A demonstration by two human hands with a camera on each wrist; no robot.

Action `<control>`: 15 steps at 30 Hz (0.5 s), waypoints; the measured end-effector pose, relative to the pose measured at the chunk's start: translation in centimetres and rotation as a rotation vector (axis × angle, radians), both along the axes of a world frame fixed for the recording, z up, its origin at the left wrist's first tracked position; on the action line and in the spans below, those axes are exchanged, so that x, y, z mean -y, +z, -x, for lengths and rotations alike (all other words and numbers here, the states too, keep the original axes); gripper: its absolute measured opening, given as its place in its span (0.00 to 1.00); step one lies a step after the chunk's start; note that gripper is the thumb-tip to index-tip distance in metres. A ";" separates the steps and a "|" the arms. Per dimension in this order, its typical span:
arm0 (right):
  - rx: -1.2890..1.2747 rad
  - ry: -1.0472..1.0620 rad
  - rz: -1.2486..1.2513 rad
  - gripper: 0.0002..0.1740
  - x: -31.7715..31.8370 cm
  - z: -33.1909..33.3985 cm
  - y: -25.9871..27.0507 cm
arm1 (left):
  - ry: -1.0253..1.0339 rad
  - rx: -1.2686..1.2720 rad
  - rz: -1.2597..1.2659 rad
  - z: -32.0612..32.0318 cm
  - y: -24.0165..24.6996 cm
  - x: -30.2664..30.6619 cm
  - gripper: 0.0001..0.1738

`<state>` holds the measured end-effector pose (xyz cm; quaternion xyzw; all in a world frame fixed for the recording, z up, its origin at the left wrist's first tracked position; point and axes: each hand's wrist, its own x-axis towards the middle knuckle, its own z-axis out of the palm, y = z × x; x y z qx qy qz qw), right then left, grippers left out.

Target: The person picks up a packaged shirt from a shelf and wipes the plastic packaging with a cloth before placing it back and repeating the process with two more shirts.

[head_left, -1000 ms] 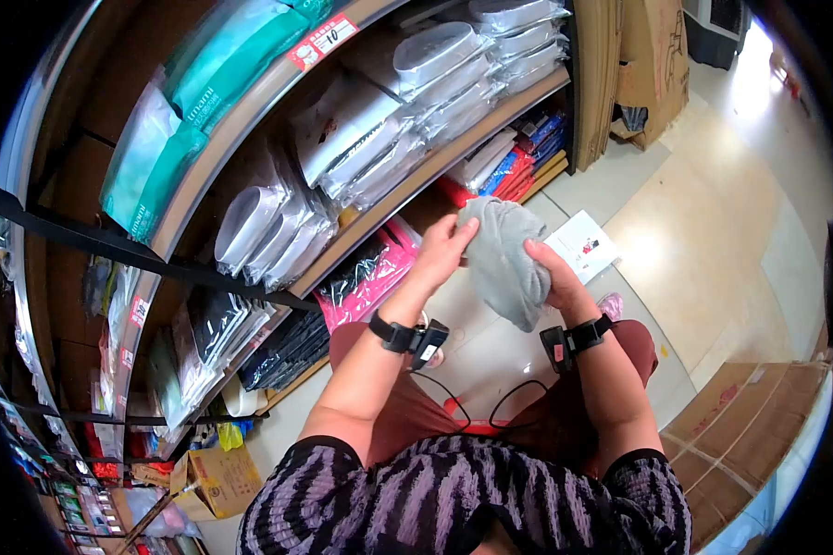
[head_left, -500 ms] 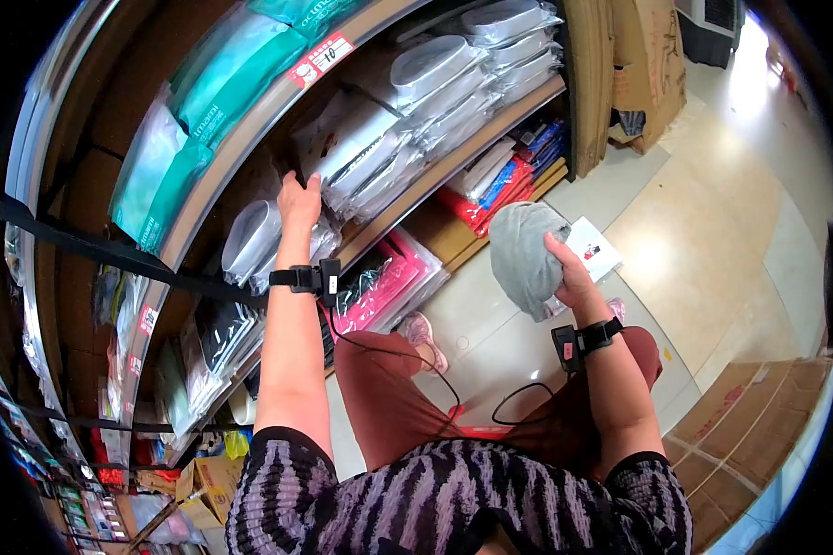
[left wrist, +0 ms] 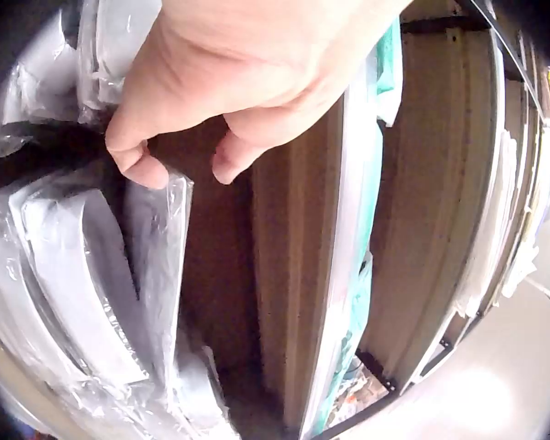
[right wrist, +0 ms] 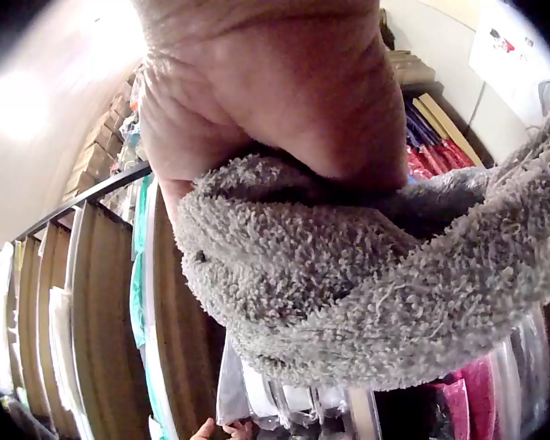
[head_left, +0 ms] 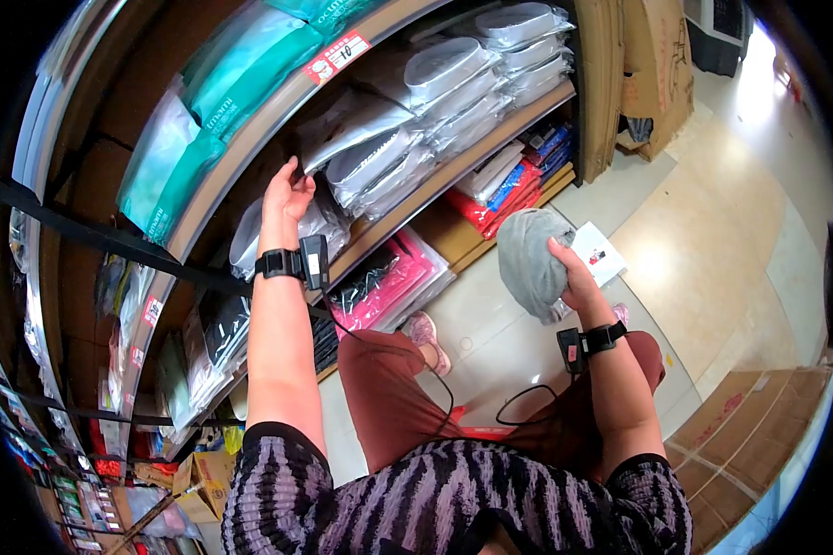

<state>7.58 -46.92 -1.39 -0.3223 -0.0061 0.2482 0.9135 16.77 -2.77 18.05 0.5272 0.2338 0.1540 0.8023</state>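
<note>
My right hand [head_left: 578,277] grips a bunched grey cloth [head_left: 530,264], thumb on top, above the floor. Its fluffy pile shows in the right wrist view, where the cloth [right wrist: 348,275] hangs folded beneath the hand. My left hand [head_left: 289,199] reaches into the shelf of clear plastic packets. In the left wrist view its loosely bent thumb and finger [left wrist: 234,160] stand apart, with one digit's tip right at the upper edge of an upright packet [left wrist: 160,247]. Other packets [left wrist: 78,275] with white oval bands stand beside it.
Teal bags [head_left: 241,97] lie on the shelf above, behind a price-tagged edge. Below are pink packets [head_left: 389,277] and red ones [head_left: 495,205]. A white card [head_left: 597,254] lies on the floor past the cloth. A cardboard box [head_left: 750,435] stands at right; dark cables hang from the wrist cameras.
My left hand let go of the cloth and moved left to the shelf packets, then shifted slightly down along them. A packet there now sits differently. My right hand kept the cloth.
</note>
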 end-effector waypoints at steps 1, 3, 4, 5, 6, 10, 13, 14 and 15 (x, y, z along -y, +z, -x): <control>-0.003 0.004 0.007 0.36 0.0 -0.1 -0.1 | -0.031 -0.034 0.004 -0.7 -0.1 -0.7 0.13; -0.007 0.023 0.025 0.35 0.0 0.0 -0.5 | -0.096 -0.101 0.011 -1.5 0.5 -0.9 0.13; -0.009 0.029 0.035 0.35 0.0 -0.1 -0.6 | -0.121 -0.133 -0.037 -1.3 0.7 0.0 0.14; -0.009 0.030 0.035 0.35 0.0 0.0 -0.7 | -0.134 -0.176 -0.051 -1.4 0.8 0.4 0.14; -0.009 0.032 0.036 0.36 0.0 0.0 -0.8 | -0.173 -0.181 -0.096 -1.7 0.6 0.0 0.13; 0.012 0.029 0.057 0.36 0.2 -0.1 -0.3 | -0.116 -0.051 -0.071 -1.1 0.2 0.9 0.13; 0.042 -0.043 0.091 0.36 0.2 0.2 1.1 | -0.139 0.224 -0.156 3.1 0.6 3.6 0.17; 0.053 -0.069 0.091 0.35 0.2 0.1 0.9 | -0.159 0.223 -0.102 5.2 1.1 4.6 0.25; 0.063 -0.094 0.092 0.35 0.1 0.0 0.7 | -0.192 0.237 -0.075 7.5 1.3 5.7 0.29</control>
